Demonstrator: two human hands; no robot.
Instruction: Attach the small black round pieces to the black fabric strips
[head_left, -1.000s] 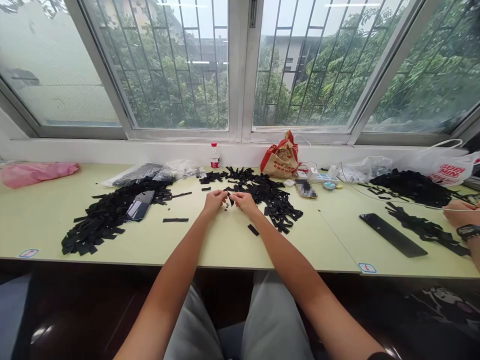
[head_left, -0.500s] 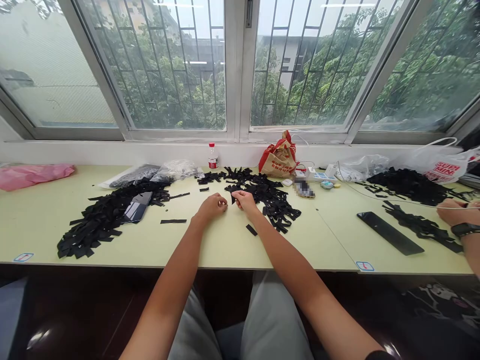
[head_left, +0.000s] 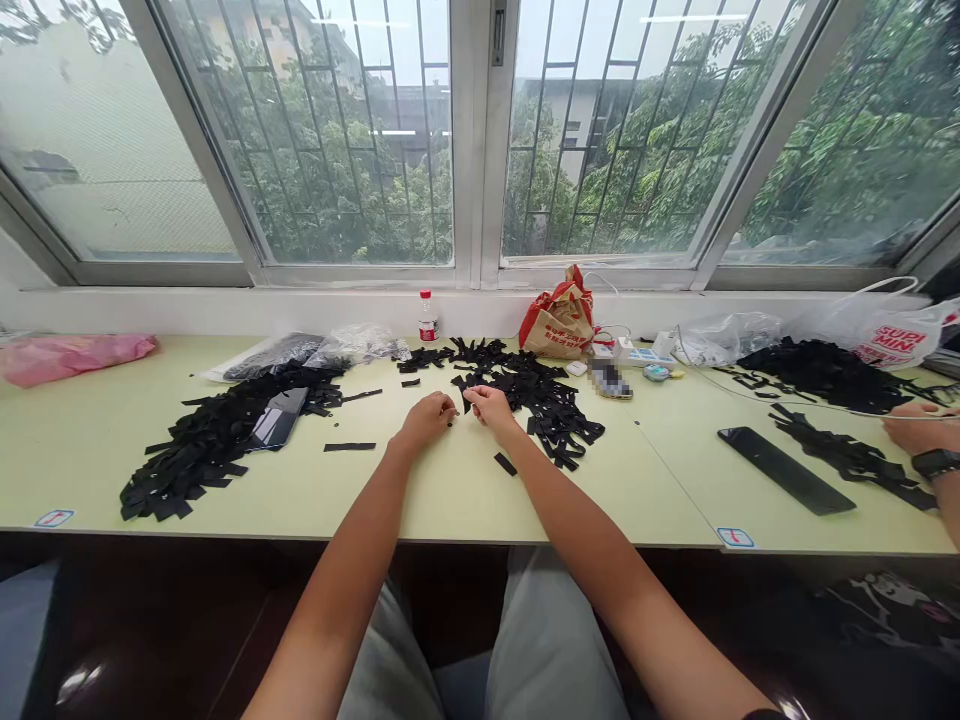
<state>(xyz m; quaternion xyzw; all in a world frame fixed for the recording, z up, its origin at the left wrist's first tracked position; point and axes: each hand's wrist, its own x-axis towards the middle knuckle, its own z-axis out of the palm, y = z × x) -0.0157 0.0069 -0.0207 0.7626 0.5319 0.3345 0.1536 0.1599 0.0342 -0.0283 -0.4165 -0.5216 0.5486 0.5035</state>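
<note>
My right hand (head_left: 492, 410) pinches a short black strip (head_left: 466, 401), seemingly fabric, just above the table in front of me. Beside it on the left, my left hand (head_left: 430, 417) has its fingers drawn together, with a tiny dark bit showing at the fingertips; what it is stays too small to name. The two hands are close but apart. Behind and right of them spreads a loose pile of black strips (head_left: 559, 420). A single short strip (head_left: 505, 464) lies near my right wrist, and a longer one (head_left: 349, 447) lies left of my left hand.
A big heap of black strips (head_left: 187, 455) with a dark phone-like slab (head_left: 277, 420) on it lies left. At the back stand a bottle (head_left: 427, 318) and a paper bag (head_left: 559, 318). To the right are a dark flat bar (head_left: 784, 470) and another person's hand (head_left: 919, 430).
My left fingers have turned slightly downward, and the tiny dark bit now shows beneath them. My right hand keeps its strip. The whole view has shifted slightly.
</note>
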